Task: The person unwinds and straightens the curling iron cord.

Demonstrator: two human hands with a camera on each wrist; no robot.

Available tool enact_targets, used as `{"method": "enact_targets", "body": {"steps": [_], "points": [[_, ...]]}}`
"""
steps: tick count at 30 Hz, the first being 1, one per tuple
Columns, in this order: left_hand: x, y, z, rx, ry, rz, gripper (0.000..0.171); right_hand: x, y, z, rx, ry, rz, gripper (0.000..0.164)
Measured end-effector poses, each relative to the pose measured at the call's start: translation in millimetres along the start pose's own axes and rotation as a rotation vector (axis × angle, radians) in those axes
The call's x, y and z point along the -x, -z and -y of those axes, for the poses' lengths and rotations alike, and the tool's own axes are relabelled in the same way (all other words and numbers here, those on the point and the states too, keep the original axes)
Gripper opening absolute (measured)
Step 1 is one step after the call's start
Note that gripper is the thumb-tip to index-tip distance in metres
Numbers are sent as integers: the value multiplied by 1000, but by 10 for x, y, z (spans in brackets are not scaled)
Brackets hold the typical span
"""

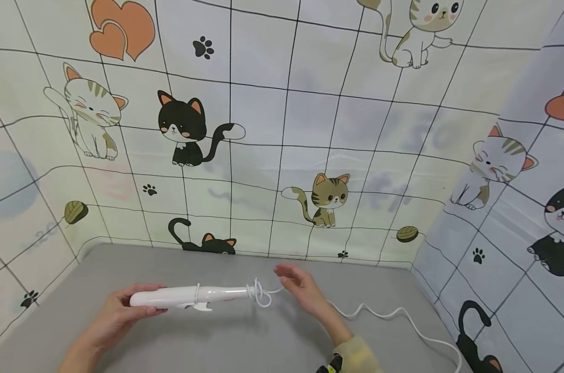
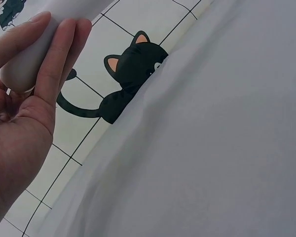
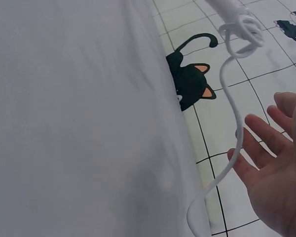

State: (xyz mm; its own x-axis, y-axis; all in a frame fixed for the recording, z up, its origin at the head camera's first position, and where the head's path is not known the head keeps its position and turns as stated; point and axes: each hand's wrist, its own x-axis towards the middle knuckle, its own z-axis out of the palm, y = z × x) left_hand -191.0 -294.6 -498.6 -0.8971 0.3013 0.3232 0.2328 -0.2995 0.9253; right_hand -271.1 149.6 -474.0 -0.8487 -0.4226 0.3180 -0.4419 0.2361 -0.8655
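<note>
A white, wand-shaped appliance that looks like a curling iron point(image 1: 170, 297) is held level above the grey surface. It has a ring and a small lever near its middle. My left hand point(image 1: 118, 316) grips its thick left end between thumb and fingers, as the left wrist view also shows. White cord point(image 1: 262, 295) is looped round the thin right end. Just right of those loops is my right hand point(image 1: 305, 292), its fingers loosely extended. In the right wrist view the cord point(image 3: 232, 98) hangs by the fingertips; whether they touch it I cannot tell.
The grey tabletop point(image 1: 207, 342) lies under both hands. Further cord point(image 1: 394, 312) runs across it to the right front. A cat-printed, grid-lined sheet point(image 1: 263, 124) stands at the back and both sides.
</note>
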Motion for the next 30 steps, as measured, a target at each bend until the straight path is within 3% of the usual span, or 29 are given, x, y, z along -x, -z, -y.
{"method": "enact_targets", "body": {"steps": [6, 12, 20, 30], "points": [[-28, -33, -39, 11, 8, 0, 46, 6, -30, 2, 12, -45, 82, 37], [-17, 11, -30, 33, -35, 1, 51, 35, -40, -23, -16, -44, 119, 33], [30, 30, -67, -12, 3, -37, 49, 81, -12, -27, 4, -41, 82, 28], [157, 79, -58, 3, -20, -48, 50, 99, 63, -69, 81, -66, -12, 23]]}}
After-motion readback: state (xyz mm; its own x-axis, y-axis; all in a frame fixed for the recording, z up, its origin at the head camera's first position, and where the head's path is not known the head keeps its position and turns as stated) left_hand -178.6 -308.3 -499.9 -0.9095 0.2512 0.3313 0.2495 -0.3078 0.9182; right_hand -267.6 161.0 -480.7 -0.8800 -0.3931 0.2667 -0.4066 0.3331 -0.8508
